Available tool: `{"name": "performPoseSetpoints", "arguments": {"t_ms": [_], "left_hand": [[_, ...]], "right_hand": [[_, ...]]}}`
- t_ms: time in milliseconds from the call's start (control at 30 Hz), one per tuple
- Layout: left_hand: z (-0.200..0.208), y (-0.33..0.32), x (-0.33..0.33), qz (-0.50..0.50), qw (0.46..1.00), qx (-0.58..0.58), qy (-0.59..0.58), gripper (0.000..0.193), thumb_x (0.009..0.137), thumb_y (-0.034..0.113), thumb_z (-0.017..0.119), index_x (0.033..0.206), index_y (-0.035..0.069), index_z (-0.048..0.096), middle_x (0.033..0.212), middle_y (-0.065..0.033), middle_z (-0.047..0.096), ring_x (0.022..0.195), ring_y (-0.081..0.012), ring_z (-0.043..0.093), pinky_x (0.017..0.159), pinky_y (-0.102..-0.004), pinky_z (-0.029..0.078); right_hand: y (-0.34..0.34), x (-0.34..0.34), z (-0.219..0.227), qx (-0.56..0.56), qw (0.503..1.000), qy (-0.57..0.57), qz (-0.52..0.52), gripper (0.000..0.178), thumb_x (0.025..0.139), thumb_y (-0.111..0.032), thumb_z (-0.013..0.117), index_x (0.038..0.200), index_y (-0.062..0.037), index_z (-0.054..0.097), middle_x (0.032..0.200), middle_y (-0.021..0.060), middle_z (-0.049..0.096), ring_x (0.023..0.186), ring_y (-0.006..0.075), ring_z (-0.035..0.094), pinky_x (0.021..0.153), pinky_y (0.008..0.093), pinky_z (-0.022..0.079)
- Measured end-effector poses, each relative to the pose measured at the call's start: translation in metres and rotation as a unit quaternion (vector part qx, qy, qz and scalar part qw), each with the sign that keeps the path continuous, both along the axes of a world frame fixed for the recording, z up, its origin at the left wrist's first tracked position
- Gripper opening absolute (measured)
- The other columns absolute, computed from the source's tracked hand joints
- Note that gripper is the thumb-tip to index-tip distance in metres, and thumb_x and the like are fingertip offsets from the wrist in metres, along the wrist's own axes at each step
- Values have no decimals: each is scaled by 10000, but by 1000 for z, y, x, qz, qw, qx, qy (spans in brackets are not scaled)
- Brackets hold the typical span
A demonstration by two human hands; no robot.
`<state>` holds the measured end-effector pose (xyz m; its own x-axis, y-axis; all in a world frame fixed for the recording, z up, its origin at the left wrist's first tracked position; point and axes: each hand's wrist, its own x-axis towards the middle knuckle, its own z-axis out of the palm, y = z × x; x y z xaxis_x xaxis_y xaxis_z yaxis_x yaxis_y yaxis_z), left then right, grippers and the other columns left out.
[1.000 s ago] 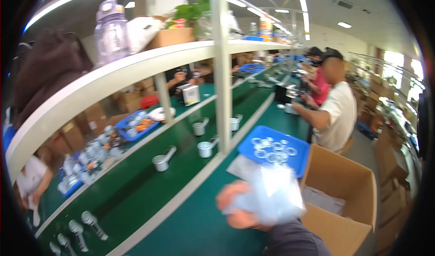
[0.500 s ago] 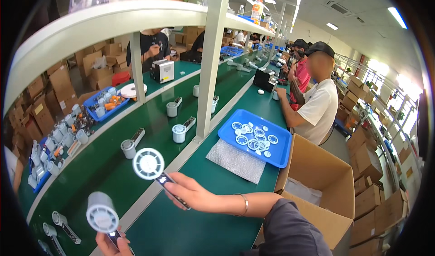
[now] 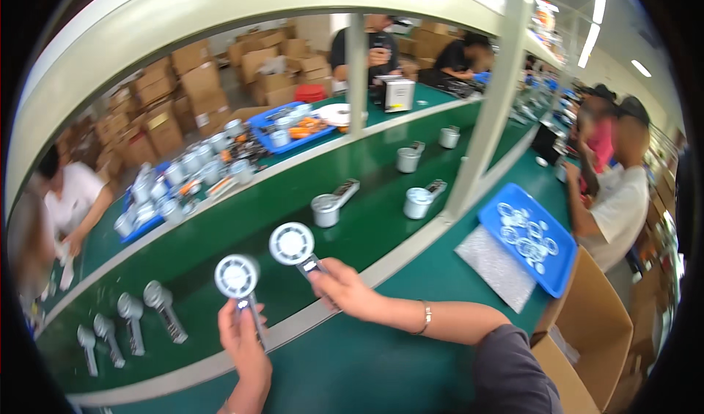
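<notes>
Left hand (image 3: 248, 348): fingers closed around the dark handle of the left unit (image 3: 237, 276); head up, slotted round face to the camera, seen over the near edge of the belt (image 3: 279, 286).
Right hand (image 3: 345, 289): fingers closed on the handle of the right unit (image 3: 292, 243), likewise slotted, just beside the first, heads apart. Bracelet (image 3: 427, 316) at the wrist.
Markings: one small bright patch on each held handle, too small to read.
Row of units (image 3: 132, 315): four, toward the belt's left end, handles pointing to its near edge.
Cups (image 3: 325, 210): four, grey, handled, toward the belt's right.
Blue tray (image 3: 563, 271): at the right edge of the table (image 3: 359, 363), holding pale rings (image 3: 529, 247).
Bubble sheet (image 3: 493, 266): along the tray's left edge.
Carton (image 3: 612, 319): brown, open, at the table's right edge.
White box (image 3: 398, 93): beyond the belt's far edge; small printed marks, illegible.
</notes>
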<state>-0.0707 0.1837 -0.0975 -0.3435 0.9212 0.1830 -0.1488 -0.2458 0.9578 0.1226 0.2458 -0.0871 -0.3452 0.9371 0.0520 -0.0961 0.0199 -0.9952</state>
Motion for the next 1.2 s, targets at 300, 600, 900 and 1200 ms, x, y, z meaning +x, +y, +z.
{"name": "performPoseSetpoints", "arguments": {"t_ms": [300, 600, 900, 1200], "left_hand": [[-29, 32, -25, 37, 998, -39, 31, 343, 912, 199, 532, 1211, 42, 471, 873, -47, 605, 706, -62, 528, 564, -199, 435], [-61, 63, -59, 185, 970, 1, 158, 460, 731, 139, 719, 1106, -36, 517, 841, -143, 635, 722, -168, 616, 623, -295, 491], [-66, 65, -92, 294, 849, -158, 410, 284, 695, 168, 685, 940, 35, 628, 874, -147, 589, 851, -352, 554, 717, -477, 465], [-23, 36, -37, 277, 797, 228, 486, 509, 708, 45, 631, 1188, 6, 465, 1206, -166, 417, 1097, -345, 425, 896, -440, 338]], "right_hand": [[30, -15, -12, -68, 996, -54, 14, 297, 910, -328, 512, 918, -34, 472, 710, 45, 513, 505, 104, 489, 420, 237, 384], [103, -76, -49, 92, 952, -288, -57, 338, 771, -305, 634, 870, 16, 595, 733, 130, 585, 649, 245, 592, 564, 342, 494], [185, -63, -76, 390, 819, -404, -118, 203, 812, -177, 518, 855, -8, 622, 931, 222, 580, 883, 385, 554, 763, 456, 446], [230, 24, -41, 296, 685, -661, 71, 629, 652, -28, 576, 1262, -58, 426, 1317, 204, 375, 1236, 384, 346, 996, 446, 356]]}}
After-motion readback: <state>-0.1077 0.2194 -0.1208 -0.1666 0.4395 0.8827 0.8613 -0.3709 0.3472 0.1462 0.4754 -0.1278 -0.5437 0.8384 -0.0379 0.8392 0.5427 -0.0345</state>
